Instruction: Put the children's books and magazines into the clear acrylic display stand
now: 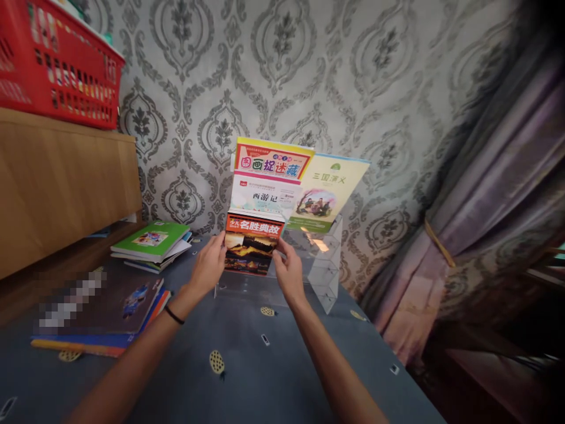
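Between my two hands stands a book [253, 247] with an orange title band and a dark night-scene cover. My left hand [210, 264] grips its left edge, and my right hand [288, 270] pinches its right edge. The book is at the front of a clear acrylic tiered rack [326, 268]. Behind it rises a white book [265, 194] with a pink top edge. Farther back is a yellow-and-red picture book [273, 159]. A pale yellow-green book [329, 188] leans in the rack on the right.
A stack topped by a green book [152, 240] lies on the left of the blue patterned tablecloth [247, 377]. Nearer me are a dark book [110, 306] and several others. A wooden cabinet [66, 188] carries a red basket [83, 76]. A tied curtain [410, 300] hangs right.
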The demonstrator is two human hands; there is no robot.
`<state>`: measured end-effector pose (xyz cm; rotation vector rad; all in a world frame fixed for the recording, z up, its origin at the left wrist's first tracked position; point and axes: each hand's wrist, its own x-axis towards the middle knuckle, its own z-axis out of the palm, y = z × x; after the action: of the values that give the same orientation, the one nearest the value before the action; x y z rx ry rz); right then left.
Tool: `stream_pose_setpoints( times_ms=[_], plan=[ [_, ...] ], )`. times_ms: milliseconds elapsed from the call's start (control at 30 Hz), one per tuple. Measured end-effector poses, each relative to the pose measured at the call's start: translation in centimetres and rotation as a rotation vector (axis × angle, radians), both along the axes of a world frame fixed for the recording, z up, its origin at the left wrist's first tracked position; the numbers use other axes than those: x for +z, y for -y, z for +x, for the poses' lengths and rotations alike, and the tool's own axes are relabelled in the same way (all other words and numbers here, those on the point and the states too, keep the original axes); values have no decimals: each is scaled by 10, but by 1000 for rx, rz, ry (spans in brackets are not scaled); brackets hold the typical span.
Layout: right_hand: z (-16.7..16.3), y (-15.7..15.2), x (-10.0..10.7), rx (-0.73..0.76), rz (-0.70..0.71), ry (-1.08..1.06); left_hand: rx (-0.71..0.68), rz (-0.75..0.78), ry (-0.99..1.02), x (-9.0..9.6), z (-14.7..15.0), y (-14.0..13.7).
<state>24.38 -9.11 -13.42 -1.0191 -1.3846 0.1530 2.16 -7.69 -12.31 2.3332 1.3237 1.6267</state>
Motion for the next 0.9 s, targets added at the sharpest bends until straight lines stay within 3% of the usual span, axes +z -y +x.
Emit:
stream_pose_setpoints(
  times_ms=[633, 900],
  plan=[
    [-4, 2, 2, 14, 0, -49, -48, -38, 42, 0, 1, 0],
    [-2, -4, -11, 5, -30, -51, -7, -4, 80, -15, 9, 0]
  ],
)
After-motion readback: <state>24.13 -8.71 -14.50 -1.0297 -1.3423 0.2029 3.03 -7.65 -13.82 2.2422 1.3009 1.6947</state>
